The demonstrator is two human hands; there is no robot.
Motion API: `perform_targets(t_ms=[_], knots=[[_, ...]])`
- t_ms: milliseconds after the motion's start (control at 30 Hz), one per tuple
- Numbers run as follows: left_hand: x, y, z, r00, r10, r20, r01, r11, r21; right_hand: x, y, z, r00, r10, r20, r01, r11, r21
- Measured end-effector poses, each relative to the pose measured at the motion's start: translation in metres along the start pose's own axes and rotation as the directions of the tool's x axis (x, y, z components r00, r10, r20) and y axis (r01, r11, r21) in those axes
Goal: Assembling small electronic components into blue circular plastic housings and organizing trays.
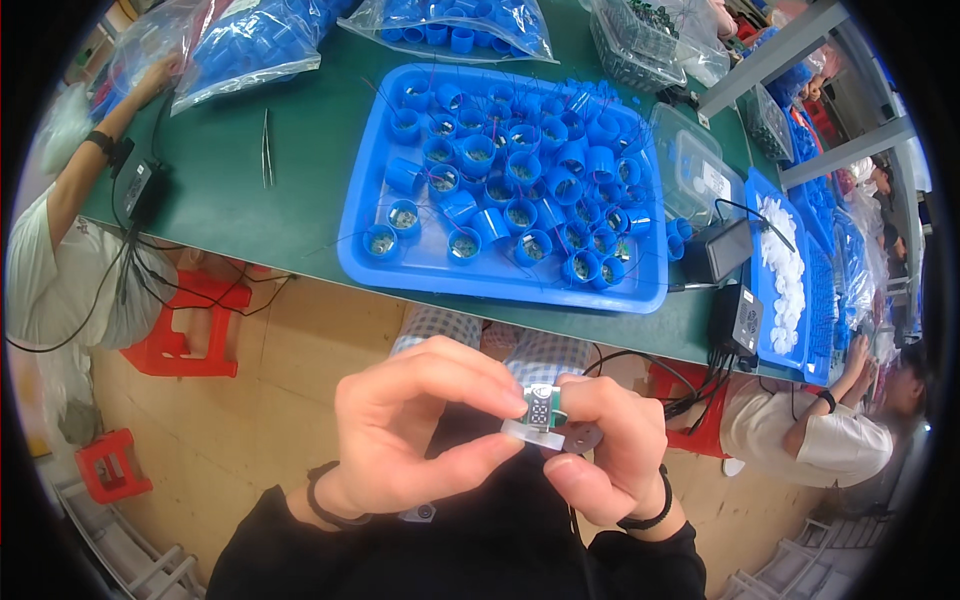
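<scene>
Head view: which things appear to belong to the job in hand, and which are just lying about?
Seemingly part of the job:
small display module, held between the left hand and right hand
blue tray of blue cups

Probably just lying about:
untouched tweezers
small red stool at far left
clear plastic tub beside the tray

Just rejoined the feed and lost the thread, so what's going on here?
The person's left hand pinches a small display module between thumb and index finger, in front of the body. The right hand is at the module's right side; whether it pinches too is hard to tell. Beyond, on the green table, a blue tray holds many blue cups, and tweezers lie to its left.
</scene>
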State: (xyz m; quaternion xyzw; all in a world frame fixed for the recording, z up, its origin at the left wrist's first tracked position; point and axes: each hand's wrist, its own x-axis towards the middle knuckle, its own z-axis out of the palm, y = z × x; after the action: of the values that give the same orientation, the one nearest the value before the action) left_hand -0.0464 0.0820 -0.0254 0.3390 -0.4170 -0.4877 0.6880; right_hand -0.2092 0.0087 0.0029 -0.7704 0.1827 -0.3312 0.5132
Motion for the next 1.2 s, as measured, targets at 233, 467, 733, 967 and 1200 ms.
perform_targets(t_ms=[233,467,733,967,1200], knots=[[0.001,-0.006,0.004,0.988,0.155,0.002,-0.153,0.971,0.185,-0.001,0.008,0.000,0.996,-0.074,-0.044,0.071,0.996,-0.060],[0.001,-0.006,0.007,0.949,0.308,0.069,-0.307,0.847,0.434,-0.001,0.010,0.000,0.995,-0.083,-0.058,0.080,0.995,-0.064],[0.001,-0.005,0.007,0.969,0.242,0.048,-0.240,0.882,0.405,-0.008,0.012,0.005,0.990,-0.053,-0.127,0.048,0.998,-0.043],[0.004,-0.007,0.007,0.976,-0.187,-0.109,0.164,0.968,-0.192,-0.004,0.004,0.008,0.982,0.118,-0.148,-0.125,0.991,-0.038],[0.004,-0.014,0.008,0.959,-0.237,-0.153,0.202,0.956,-0.210,-0.003,0.008,0.008,0.942,0.299,-0.155,-0.286,0.953,0.103]])
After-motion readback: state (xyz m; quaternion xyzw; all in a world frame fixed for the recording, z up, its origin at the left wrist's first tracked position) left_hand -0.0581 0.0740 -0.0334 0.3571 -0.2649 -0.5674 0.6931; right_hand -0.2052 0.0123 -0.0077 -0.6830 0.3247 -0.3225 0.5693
